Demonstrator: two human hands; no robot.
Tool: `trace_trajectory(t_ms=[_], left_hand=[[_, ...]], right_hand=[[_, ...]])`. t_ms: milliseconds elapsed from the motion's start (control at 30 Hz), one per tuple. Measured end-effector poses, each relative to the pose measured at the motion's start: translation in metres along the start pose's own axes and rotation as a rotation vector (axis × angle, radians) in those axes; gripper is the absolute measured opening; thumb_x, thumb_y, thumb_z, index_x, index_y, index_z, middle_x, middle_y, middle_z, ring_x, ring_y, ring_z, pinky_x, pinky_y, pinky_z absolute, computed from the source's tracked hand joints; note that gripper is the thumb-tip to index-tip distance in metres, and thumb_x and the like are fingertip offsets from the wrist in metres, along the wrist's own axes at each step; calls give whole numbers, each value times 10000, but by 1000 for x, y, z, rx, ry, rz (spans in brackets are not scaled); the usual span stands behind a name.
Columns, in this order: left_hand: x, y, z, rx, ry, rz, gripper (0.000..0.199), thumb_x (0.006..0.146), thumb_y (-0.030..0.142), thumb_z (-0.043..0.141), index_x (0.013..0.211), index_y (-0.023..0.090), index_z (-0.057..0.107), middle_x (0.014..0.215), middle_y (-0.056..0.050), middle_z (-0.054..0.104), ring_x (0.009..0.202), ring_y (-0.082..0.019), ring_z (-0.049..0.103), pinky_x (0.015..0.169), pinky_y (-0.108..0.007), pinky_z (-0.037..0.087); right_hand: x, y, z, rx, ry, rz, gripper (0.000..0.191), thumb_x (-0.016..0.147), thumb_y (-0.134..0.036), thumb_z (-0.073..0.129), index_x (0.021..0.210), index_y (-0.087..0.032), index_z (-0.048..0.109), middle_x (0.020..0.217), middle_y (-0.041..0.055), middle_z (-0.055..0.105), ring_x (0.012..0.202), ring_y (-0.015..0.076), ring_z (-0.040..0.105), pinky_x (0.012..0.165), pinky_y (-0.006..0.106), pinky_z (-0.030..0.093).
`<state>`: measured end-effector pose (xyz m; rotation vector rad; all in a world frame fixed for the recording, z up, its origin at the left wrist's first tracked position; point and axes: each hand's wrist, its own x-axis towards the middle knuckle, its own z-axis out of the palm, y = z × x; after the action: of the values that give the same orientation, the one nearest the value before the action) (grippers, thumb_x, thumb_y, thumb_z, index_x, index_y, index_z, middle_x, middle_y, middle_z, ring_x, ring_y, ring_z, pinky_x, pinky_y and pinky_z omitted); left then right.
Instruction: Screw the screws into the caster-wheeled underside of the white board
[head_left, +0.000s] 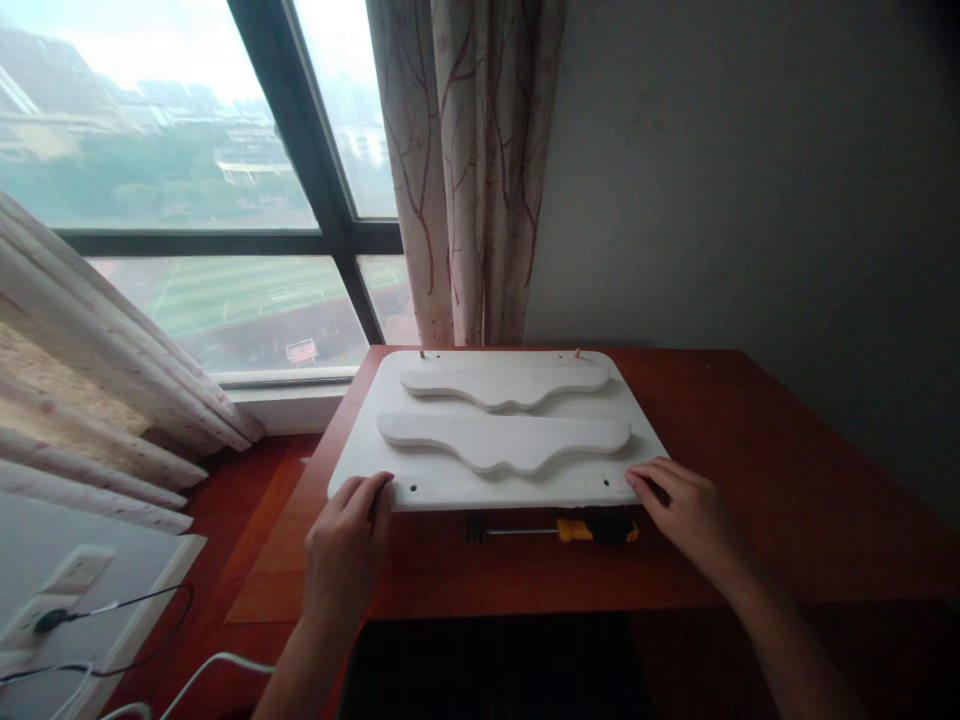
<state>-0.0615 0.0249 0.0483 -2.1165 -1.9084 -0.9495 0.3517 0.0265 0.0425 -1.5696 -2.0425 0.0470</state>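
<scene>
A white board point(510, 494) with rounded corners and small holes lies on the table. My left hand point(351, 520) grips its near left corner, thumb and fingers closed over the edge. At the near right corner, my right hand point(679, 500) pinches the board the same way. Two white wavy-edged pieces rest on the board, one farther back point(510, 383) and one nearer point(504, 435). Two short wooden dowels stand up at the board's far edge, a left one point(421, 353) and a right one point(577, 352).
A yellow and black screwdriver point(592, 529) lies just in front of the board, with small dark screws point(475, 528) by its tip. The reddish-brown table point(750, 480) meets a grey wall. Curtains point(480, 180) and a window stand behind; cables point(217, 660) hang at lower left.
</scene>
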Motion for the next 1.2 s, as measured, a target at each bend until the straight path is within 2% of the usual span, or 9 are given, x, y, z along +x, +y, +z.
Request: trace_trajectory(t_ms=[267,600,667,767,833,933,1000,1100,1200], left_hand=[[-5,14,5,-32,16,-2,268,1018,354,453,1038,199,670,938,-52,715,726,-174,674,636,-264,481],[0,13,10,-47,14,8,267,1010,341,470,1024,180,682,931,-51,715,717,-168,673,625,-258,478],[1,9,8,-51,-2,12,271,1007,347,475,1028,181,688,942,-50,720,711,-164,675,625,-256,481],[7,1,-1,-85,-89,26,274,994,369,486,1024,200,700,936,-31,731,650,-144,662,598,-253,477],[15,-4,-9,-101,-122,25,266,972,394,517,1038,216,703,918,-18,737,621,-138,652,592,-255,479],[33,-10,-20,-81,-76,9,282,947,418,540,1066,218,700,912,-23,729,635,-146,648,614,-268,488],[48,-11,-23,-103,-119,42,285,953,414,524,1063,216,698,930,-30,714,670,-147,653,617,-266,492],[75,-12,-19,-174,-177,121,282,958,400,512,1052,210,699,986,-44,703,709,-143,659,611,-257,502],[104,-17,-5,-237,-179,176,273,947,380,517,1010,192,705,992,-59,698,687,-136,653,607,-261,517]], right_hand=[[-7,11,-3,0,35,34,261,980,-337,487,897,-243,716,936,71,752,853,249,723,756,374,573],[-6,10,-2,27,35,66,258,984,-339,484,897,-237,704,949,80,749,866,255,720,772,377,569],[-5,9,-3,50,27,77,256,979,-338,487,887,-237,704,949,80,749,866,254,720,773,374,569],[-3,8,-7,98,3,98,254,967,-348,507,859,-246,712,930,68,755,849,246,721,765,361,569],[0,9,-12,152,-21,122,246,961,-369,525,874,-251,723,936,60,761,853,240,723,761,349,569],[6,14,-21,216,-27,180,250,952,-415,550,949,-249,738,984,61,767,883,240,726,740,336,572],[13,22,-26,219,-12,208,263,939,-443,571,973,-248,743,1019,65,765,913,248,725,733,338,570],[30,38,-26,209,7,200,265,928,-456,584,967,-248,744,1036,70,760,940,257,717,729,347,562],[52,54,-19,191,55,154,256,930,-431,578,976,-235,735,1028,81,754,902,253,712,706,358,558]])
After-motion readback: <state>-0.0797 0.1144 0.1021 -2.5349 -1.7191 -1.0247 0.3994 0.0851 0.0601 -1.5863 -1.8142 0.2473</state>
